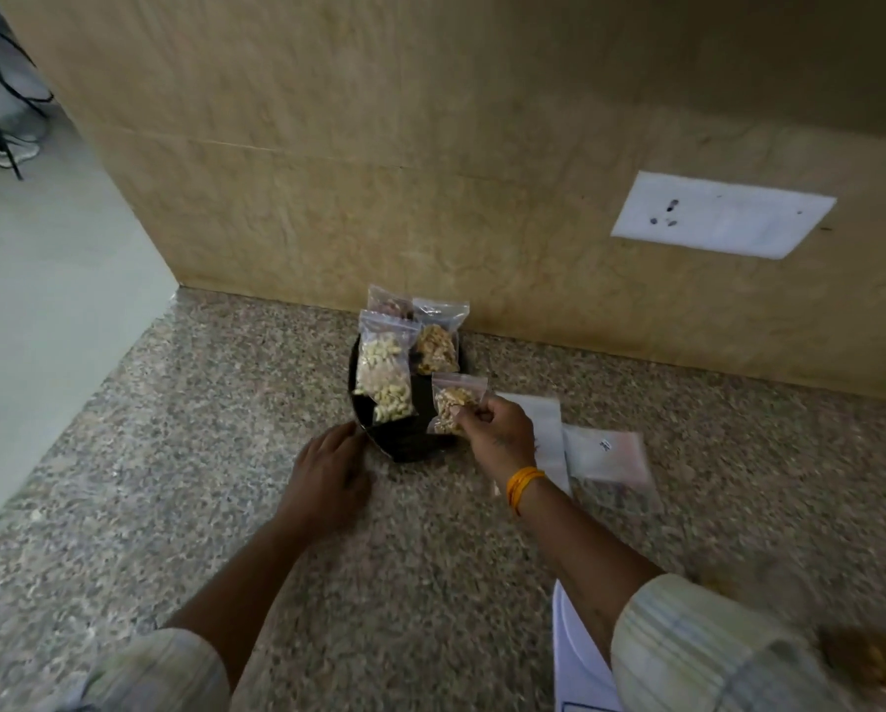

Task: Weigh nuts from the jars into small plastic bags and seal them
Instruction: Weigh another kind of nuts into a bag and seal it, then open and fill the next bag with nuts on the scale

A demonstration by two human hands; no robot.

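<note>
Speckled granite counter [225, 403] ran to a tan stone wall [430, 172] carrying a white socket plate [721, 214]; pale floor [29, 259] lay beyond its left edge. Right hand [497, 429] pinched a small bag of nuts [453, 405] in curled fingers, over the near rim of a black tray [410, 444]. Just beyond those fingers, three filled bags [384, 372] leaned in the tray. Left hand [327, 475] rested on the counter with fingers relaxed, tips touching the tray's edge. Empty bags [602, 454] lay right of the right hand.
</note>
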